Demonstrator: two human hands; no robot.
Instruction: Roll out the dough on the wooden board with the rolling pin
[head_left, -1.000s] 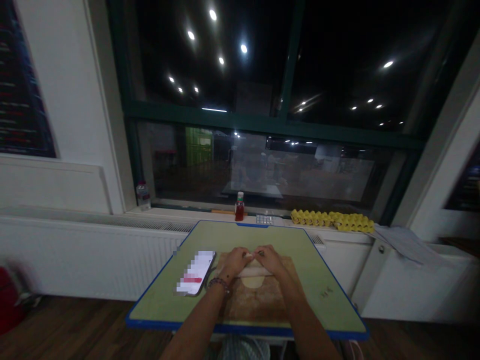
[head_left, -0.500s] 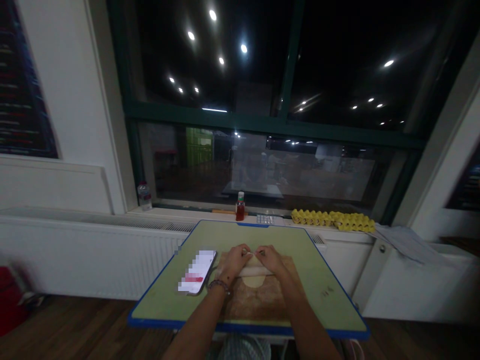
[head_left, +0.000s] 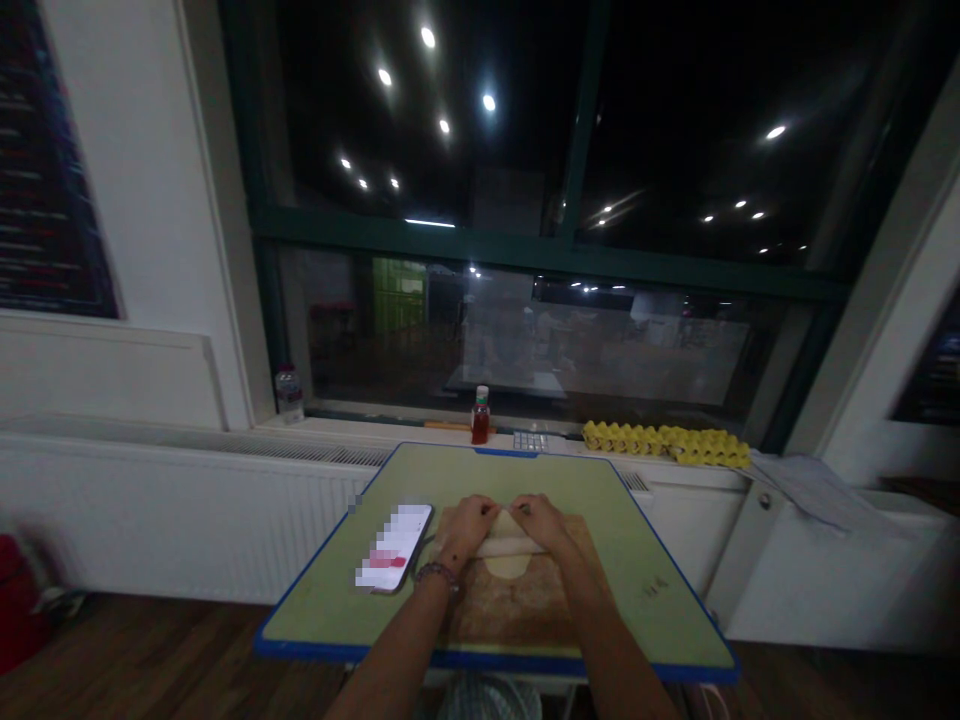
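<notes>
A thin, pale sheet of dough (head_left: 508, 568) lies on a brown wooden board (head_left: 517, 612). Across it, between my wrists, runs a whitish rolling pin (head_left: 510, 547), its ends hidden by my hands. My left hand (head_left: 472, 522), with a beaded bracelet at the wrist, pinches the dough's far edge from the left. From the right, my right hand (head_left: 541, 518) is closed at the same far edge, its fingertips close to the left ones. The part of the dough beyond the pin rises to a point between my fingers.
A lit phone (head_left: 397, 548) lies left of the board on the green, blue-edged table (head_left: 330, 600). Behind it on the sill stand a bottle of red liquid (head_left: 480, 418), a clear bottle (head_left: 289, 395) and yellow egg trays (head_left: 667, 443). A radiator (head_left: 187, 520) runs under the window.
Both hands stay at the dough's far edge, with only a slight shift of the fingers. The view has tilted up very slightly. The pin and phone keep their places on the table.
</notes>
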